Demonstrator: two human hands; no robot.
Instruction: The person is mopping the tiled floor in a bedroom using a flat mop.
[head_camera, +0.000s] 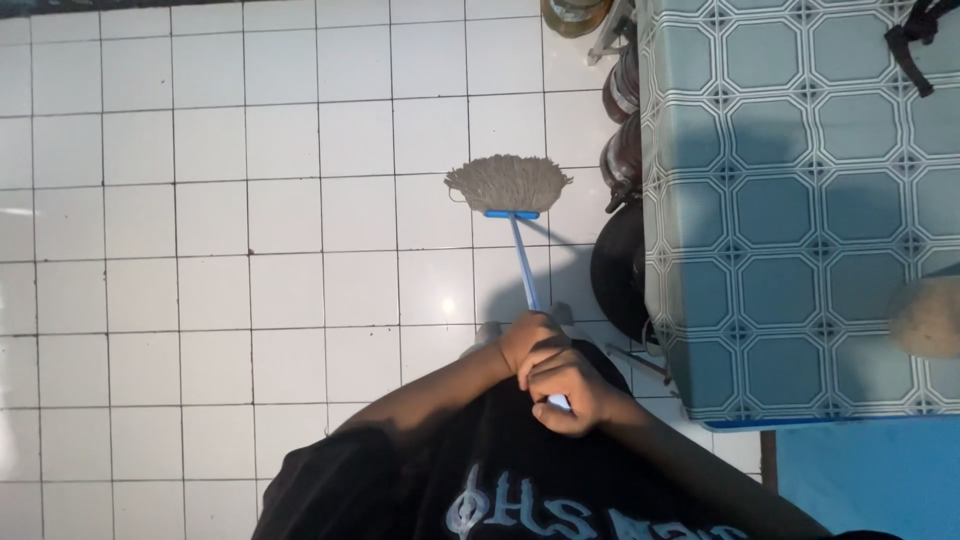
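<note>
the white tiled floor (200, 250) fills most of what i see, with a desk (800, 200) under a patterned blue cloth to my right. my mop (510, 185) rests its grey string head flat on the tiles just beside the desk; i judge the head soft and floppy, the thin blue handle (523, 260) light and stiff, maybe slick. my left hand (528, 342) and right hand (568, 388) are both clenched on the handle's upper end, stacked and touching, a sound place for the grip.
</note>
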